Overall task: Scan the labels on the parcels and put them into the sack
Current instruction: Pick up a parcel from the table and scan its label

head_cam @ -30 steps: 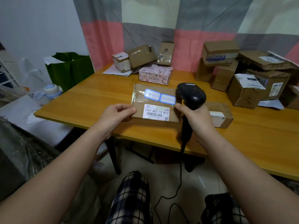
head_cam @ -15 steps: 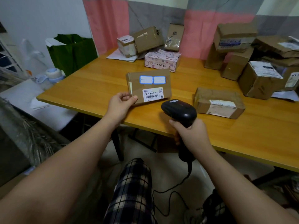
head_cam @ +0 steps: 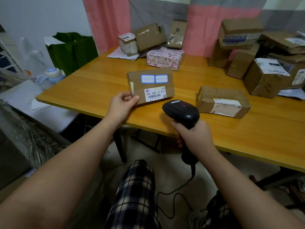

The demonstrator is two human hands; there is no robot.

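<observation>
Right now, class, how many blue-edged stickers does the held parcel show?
2: left sticker and right sticker, side by side above the barcode label; hidden faces of the parcel may carry more.

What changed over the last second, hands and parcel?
The right hand came off the right edge of the parcel and drew the scanner back toward the person, its head now on the near side of the barcode label. The left hand now holds the parcel alone, by its lower left corner. Unchanged: the scanner grip, the other parcels on the table.
</observation>
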